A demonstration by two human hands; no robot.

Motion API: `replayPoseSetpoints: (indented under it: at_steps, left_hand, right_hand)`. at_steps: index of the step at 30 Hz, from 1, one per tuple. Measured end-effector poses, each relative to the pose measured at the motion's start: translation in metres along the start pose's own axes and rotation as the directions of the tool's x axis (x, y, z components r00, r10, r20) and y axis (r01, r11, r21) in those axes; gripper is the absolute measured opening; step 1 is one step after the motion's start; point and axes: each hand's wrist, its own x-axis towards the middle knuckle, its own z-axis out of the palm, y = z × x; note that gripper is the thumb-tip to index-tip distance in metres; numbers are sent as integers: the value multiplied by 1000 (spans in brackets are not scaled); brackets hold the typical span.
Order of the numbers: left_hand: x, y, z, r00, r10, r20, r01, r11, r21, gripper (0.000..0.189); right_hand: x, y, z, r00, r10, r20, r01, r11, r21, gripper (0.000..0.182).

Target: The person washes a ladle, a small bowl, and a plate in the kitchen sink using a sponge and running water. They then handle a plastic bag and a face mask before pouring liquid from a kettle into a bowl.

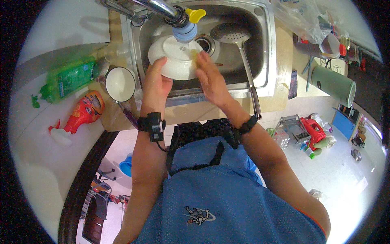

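Over the stainless steel sink (253, 67), my left hand (157, 80) grips a white ceramic dish (179, 68), turned with its foot ring up, by its left rim. My right hand (210, 79) presses a yellowish sponge (195, 58) against the dish's right side; the sponge is blurred and partly covered by the fingers. The faucet's blue nozzle (185, 32) with a yellow lever (196, 15) hangs right above the dish. Behind the dish, part of another light dish and the drain (204, 44) show. A perforated metal skimmer (230, 33) leans in the sink, its handle over the front edge.
Left of the sink stand a small white-lined pan (120, 84), a green detergent bottle (74, 77) and a red spray bottle (86, 108). On the right are a phone (292, 84), a pale green cylindrical container (333, 85) and plastic bags (304, 21).
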Motion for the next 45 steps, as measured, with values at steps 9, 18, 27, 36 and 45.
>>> replayPoseSetpoints:
  at_steps: [9, 18, 27, 36, 45]
  left_hand:
    - [-21, -2, -12, 981, 75, 182, -106, 980, 170, 52]
    - [-15, 8, -6, 990, 135, 46, -138, 988, 71, 46]
    - [-2, -11, -18, 999, 50, -16, -49, 998, 36, 41]
    - [-4, -5, 23, 987, 18, 162, -33, 996, 87, 39]
    - [-17, -17, 6, 980, 142, -138, -68, 895, 441, 36]
  right_hand:
    - [97, 0, 27, 971, -16, 239, -33, 979, 200, 48]
    - [24, -12, 1, 962, -193, 195, 190, 981, 30, 49]
    - [58, -22, 20, 892, -401, 207, 408, 913, 13, 58]
    - [52, -11, 4, 964, -10, -265, 11, 1000, -1, 50]
    - [70, 17, -13, 739, 653, -170, -385, 615, 689, 28]
